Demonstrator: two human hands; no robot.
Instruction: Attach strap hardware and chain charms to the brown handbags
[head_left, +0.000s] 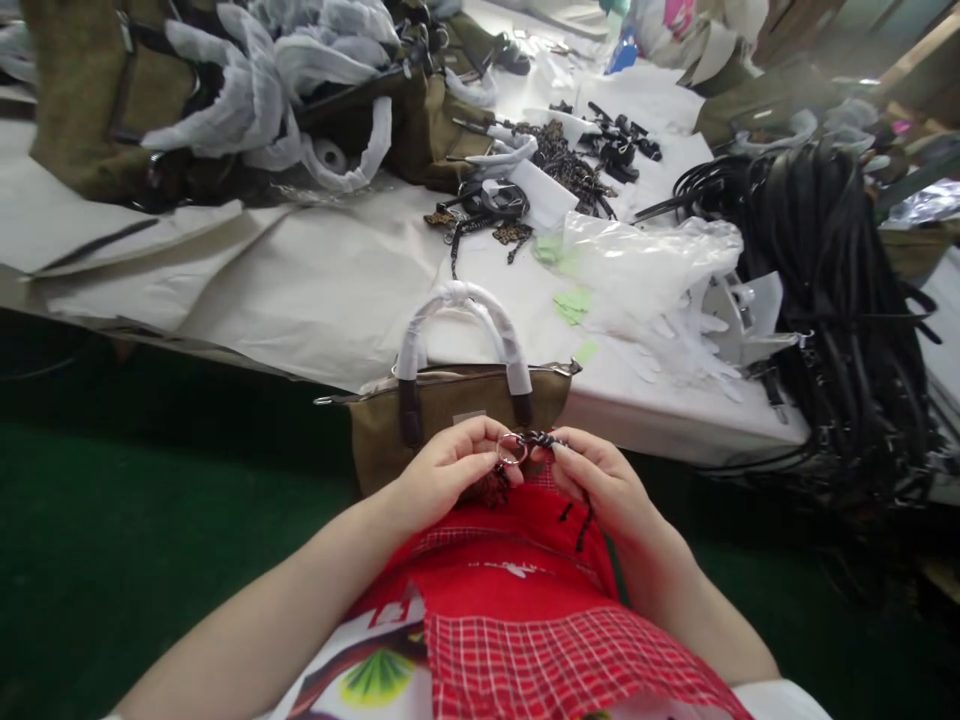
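Note:
In the head view, my left hand point(457, 465) pinches a thin metal ring point(512, 450) between thumb and fingers. A dark braided cord point(537, 439) is joined to the ring on its right side. My right hand point(596, 475) is closed on this cord, and loose black ends hang below the fingers. Just beyond both hands, an olive bag point(382, 435) with two white-wrapped handles point(455, 297) stands upright at the table edge. Part of the bag's front is hidden behind my hands.
The white-covered table point(352, 300) carries more olive bags point(75, 90) at the back left. Braided cords point(562, 160) and clear plastic bags point(637, 255) lie right of centre. Black straps point(825, 260) hang over the right edge.

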